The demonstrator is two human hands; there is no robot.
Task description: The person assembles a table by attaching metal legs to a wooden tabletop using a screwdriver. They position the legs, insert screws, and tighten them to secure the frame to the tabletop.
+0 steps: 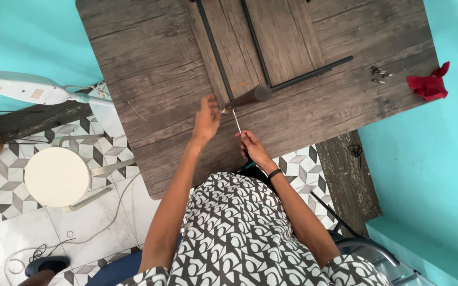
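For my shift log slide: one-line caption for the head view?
Left hand steadies a dark wooden leg on the wood board while right hand drives a screwdriver.

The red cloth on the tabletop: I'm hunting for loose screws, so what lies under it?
The red cloth sits crumpled at the edge of the wooden tabletop. Some small screws lie bare just beside it. Whatever is beneath the cloth is covered.
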